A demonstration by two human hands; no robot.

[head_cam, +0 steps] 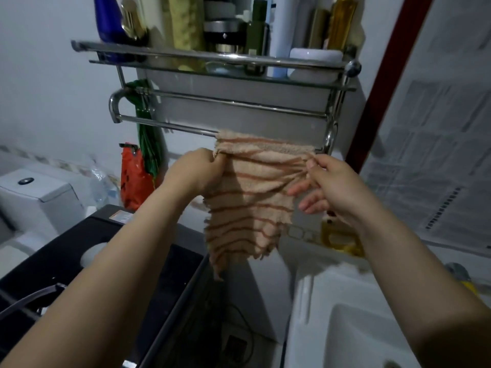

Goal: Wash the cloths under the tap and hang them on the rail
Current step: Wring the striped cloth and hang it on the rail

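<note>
Striped peach cloth (247,192) is draped over the front rail (170,125), below the shelf. Left hand (198,170) pinches its upper left edge; right hand (328,181) pinches the right edge. Hanging step underway; next, probably spread flat and release.

We cannot see the stretch of rail (170,126) under the draped cloth (247,192). The left hand (198,168) has its fingertips buried in the cloth's edge. The bottles (259,25) on the shelf (186,55) are cut off by the top edge. The basin (313,314) runs out of frame below and is blurred.
</note>
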